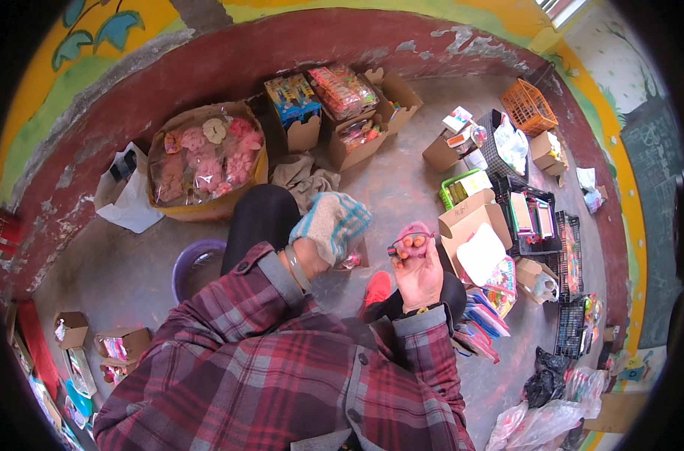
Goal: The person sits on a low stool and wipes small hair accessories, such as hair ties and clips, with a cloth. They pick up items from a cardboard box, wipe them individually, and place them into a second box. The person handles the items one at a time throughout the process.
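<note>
My left hand [312,258] is mostly covered by a grey cloth with blue stripes [331,223], which it holds; the cloth hides the fingers. To its right, my right hand [419,279] is raised palm up. Its fingers curl around a small pink toy-like piece [413,242] with two round orange-brown spots and a dark end at the left; its exact kind is unclear. Between the hands, lower down, a small pink wrapped item [351,261] lies by a brown cardboard edge, partly hidden by the left hand.
A purple basin [183,274] stands left of my knee. Ahead are a large bag of pink flowers [207,161], a crumpled beige cloth [304,177] and open cartons [355,154]. To the right stand an open cardboard box [473,214], black crates [567,255] and an orange crate [528,107].
</note>
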The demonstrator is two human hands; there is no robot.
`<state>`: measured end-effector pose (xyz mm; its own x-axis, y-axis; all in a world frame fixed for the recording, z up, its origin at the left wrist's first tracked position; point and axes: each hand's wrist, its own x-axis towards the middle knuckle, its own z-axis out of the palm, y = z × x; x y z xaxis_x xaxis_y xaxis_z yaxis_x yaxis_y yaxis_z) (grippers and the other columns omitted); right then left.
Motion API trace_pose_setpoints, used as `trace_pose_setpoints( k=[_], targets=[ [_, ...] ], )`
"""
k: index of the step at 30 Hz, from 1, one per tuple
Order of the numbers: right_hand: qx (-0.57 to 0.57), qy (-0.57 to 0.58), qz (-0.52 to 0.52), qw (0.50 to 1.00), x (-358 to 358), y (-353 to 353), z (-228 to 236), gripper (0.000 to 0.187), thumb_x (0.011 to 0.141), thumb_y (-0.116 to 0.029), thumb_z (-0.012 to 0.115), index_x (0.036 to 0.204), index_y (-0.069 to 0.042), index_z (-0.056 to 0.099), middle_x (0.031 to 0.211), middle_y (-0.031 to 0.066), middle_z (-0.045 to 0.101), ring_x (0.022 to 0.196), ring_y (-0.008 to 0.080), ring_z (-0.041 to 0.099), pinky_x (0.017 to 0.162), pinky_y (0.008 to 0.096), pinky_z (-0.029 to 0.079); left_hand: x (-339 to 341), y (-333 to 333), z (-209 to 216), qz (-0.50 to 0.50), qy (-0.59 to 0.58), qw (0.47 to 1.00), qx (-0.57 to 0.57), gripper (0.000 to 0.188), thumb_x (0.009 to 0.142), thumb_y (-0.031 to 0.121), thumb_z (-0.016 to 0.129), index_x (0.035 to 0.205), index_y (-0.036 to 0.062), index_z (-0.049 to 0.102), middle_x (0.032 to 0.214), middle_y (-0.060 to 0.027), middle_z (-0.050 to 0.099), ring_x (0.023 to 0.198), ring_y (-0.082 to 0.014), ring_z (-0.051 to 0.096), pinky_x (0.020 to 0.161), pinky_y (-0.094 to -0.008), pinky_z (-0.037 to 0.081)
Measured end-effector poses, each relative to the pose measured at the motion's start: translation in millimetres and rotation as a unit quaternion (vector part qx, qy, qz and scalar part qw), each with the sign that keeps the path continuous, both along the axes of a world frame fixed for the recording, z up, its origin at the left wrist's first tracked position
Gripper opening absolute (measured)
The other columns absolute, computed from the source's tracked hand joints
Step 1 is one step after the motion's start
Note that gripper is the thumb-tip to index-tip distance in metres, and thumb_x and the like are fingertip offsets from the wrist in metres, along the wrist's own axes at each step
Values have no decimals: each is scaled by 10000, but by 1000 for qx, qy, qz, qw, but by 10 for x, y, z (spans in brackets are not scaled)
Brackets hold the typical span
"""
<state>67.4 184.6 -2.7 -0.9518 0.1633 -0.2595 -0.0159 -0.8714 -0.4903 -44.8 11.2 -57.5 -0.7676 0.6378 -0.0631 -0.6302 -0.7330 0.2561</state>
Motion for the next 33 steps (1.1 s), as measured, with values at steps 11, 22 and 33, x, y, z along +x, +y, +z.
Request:
trace_pose_setpoints(
  k=[11,22,33],
  targets=[
    [-84,51,-62,993,-38,-167,-5,283,955,-317,430,1075,-90,550,1003,46,585,873,197,541,707,329,407,120,161,-48,-4,577,661,-480,228,751,136,569,942,15,589,851,-85,620,777,-228,603,680,-316,466],
    [-74,60,-24,995,-154,-650,86,298,968,-280,413,1074,-43,561,1098,87,596,1091,241,526,994,383,377,423,32,368,257,612,460,-590,351,875,115,488,1208,11,457,1046,-183,600,949,-292,618,792,-356,483],
    [-57,10,8,998,-67,-678,146,224,937,-290,477,871,-94,565,779,10,536,729,155,489,662,305,372,245,39,-264,225,431,672,-559,233,836,250,573,985,78,523,824,-105,614,713,-248,613,601,-338,468]
  ],
)
